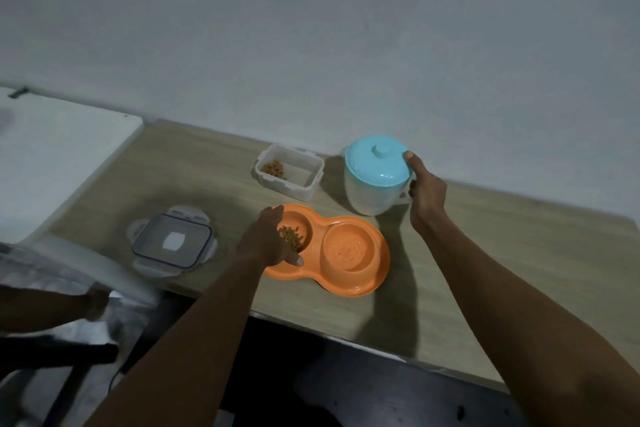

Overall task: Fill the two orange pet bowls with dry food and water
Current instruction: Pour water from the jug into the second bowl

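Two grips: left grip [266, 243] released over the food bowl [303, 219], right grip [427, 194] grasping the jug [367, 194].

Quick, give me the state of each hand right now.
Left hand: open, fingers straight over the kibble bowl.
Right hand: grip closed round the handle of the jug, thumb on the blue lid.

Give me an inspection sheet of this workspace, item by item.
Surface: wooden table.
Job's things: orange double bowl, kibble in left bowl only; white jug, blue lid on; open food container, little kibble left.
Clutter: container lid flat on table.
Grippers: left hand open over left bowl; right hand grips jug handle.
Cables: maybe one cord below table, unclear.
Surroundings: grey wall; white surface at left.
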Tool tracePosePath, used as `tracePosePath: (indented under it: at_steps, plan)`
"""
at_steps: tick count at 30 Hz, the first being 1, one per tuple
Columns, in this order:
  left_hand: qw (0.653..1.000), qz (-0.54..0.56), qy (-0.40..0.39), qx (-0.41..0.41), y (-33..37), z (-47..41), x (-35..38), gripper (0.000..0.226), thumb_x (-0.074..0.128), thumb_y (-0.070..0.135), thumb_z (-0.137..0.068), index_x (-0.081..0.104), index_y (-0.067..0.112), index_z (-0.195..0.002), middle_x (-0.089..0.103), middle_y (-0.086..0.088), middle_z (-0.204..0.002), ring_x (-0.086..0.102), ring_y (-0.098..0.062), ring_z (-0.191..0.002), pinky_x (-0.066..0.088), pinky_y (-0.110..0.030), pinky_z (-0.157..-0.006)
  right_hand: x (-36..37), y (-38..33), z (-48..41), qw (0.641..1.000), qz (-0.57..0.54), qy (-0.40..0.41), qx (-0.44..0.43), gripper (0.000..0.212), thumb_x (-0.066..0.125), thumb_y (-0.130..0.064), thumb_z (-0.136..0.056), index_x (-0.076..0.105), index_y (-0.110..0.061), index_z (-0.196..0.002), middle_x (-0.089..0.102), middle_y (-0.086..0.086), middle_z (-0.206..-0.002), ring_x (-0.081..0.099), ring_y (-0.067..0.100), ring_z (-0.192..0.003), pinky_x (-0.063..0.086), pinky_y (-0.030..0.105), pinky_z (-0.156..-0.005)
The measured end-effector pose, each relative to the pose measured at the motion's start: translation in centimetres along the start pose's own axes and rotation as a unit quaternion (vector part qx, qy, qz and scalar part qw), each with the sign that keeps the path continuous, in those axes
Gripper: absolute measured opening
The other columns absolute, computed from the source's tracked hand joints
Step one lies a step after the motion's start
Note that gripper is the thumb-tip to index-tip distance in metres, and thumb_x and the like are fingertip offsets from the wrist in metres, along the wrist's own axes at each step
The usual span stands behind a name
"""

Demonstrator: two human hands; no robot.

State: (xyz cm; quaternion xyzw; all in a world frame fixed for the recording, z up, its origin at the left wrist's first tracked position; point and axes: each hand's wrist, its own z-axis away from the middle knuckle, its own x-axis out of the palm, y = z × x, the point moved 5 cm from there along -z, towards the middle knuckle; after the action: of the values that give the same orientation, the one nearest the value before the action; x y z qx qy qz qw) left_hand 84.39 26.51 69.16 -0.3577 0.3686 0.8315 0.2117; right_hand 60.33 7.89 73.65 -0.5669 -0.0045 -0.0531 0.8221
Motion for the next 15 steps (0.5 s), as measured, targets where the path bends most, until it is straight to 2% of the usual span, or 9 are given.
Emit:
tracePosePath:
  at_steps: [2, 5, 7, 9, 10, 13, 15]
  plan:
    - [1.0, -0.002, -0.004, -0.011, -0.3, -0.2, 0.0, 0.133, 0.093, 0.031, -0.053, 0.01, 0.029, -0.156, 0.004, 0.005, -0.165, 0.015, -0.028, -0.149, 0.029, -0.05, -0.114, 0.7, 0.4, -0.8, 1.0, -0.011, -0.009, 0.004, 0.038, 0.082, -0.042, -0.078, 0.073, -0.008, -0.094, 0.058, -0.002, -0.078, 0.044, 0.013, -0.065, 0.039, 0.03, -0.061]
    - [1.0, 0.003, 0.004, -0.018, -0.6, -0.3, -0.1, 0.136, 0.093, 0.035, -0.048, 0.011, 0.032, -0.156, 0.009, 0.006, -0.164, 0.009, -0.03, -0.15, 0.026, -0.057, -0.114, 1.4, 0.4, -1.6, 1.0, 0.002, -0.026, -0.011, 0.053, 0.08, -0.046, -0.078, 0.074, 0.0, -0.103, 0.06, 0.0, -0.08, 0.048, 0.014, -0.069, 0.041, 0.032, -0.066]
    - [1.0, 0.016, 0.013, -0.006, -0.6, -0.3, -0.3, 0.135, 0.094, 0.034, -0.047, 0.015, 0.029, -0.156, 0.015, 0.003, -0.163, 0.014, -0.03, -0.149, 0.028, -0.055, -0.114, 1.6, 0.6, -1.7, 0.999, 0.004, -0.029, -0.025, 0.053, 0.071, -0.053, -0.084, 0.07, -0.007, -0.11, 0.065, 0.001, -0.098, 0.057, 0.015, -0.087, 0.044, 0.032, -0.075]
    - [1.0, 0.026, 0.013, 0.011, -0.6, 0.1, -0.4, 0.133, 0.095, 0.035, -0.049, 0.016, 0.025, -0.156, 0.015, -0.002, -0.164, 0.017, -0.029, -0.148, 0.028, -0.049, -0.115, 1.0, 1.6, -1.1, 1.0, 0.017, 0.004, -0.019, 0.048, 0.059, -0.063, -0.088, 0.061, -0.022, -0.114, 0.062, -0.001, -0.118, 0.057, 0.018, -0.11, 0.045, 0.036, -0.09]
    - [0.999, 0.028, 0.012, 0.019, -0.6, 0.3, -0.4, 0.133, 0.095, 0.036, -0.05, 0.015, 0.024, -0.156, 0.012, -0.004, -0.164, 0.016, -0.03, -0.149, 0.026, -0.048, -0.116, 0.3, 2.6, -0.6, 0.999, 0.038, 0.031, -0.011, 0.049, 0.055, -0.066, -0.087, 0.058, -0.026, -0.114, 0.061, -0.001, -0.12, 0.057, 0.021, -0.116, 0.046, 0.04, -0.096]
    - [0.994, 0.09, 0.044, 0.043, -0.8, 1.8, -0.8, 0.127, 0.094, 0.04, -0.054, 0.021, 0.02, -0.155, 0.02, -0.008, -0.162, 0.024, -0.028, -0.146, 0.027, -0.039, -0.112, -1.9, 6.5, 2.8, 0.984, 0.163, 0.078, 0.005, 0.045, 0.059, -0.055, -0.089, 0.063, -0.018, -0.113, 0.067, 0.009, -0.119, 0.06, 0.03, -0.113, 0.048, 0.043, -0.099]
    - [0.981, 0.155, 0.107, 0.053, -1.2, 3.2, -1.7, 0.099, 0.09, 0.037, -0.064, 0.041, 0.012, -0.146, 0.042, -0.01, -0.15, 0.041, -0.027, -0.136, 0.032, -0.029, -0.099, -2.5, 8.6, 5.5, 0.972, 0.229, 0.057, -0.014, 0.034, 0.063, -0.039, -0.094, 0.069, -0.011, -0.112, 0.071, 0.014, -0.115, 0.063, 0.031, -0.107, 0.046, 0.036, -0.088]
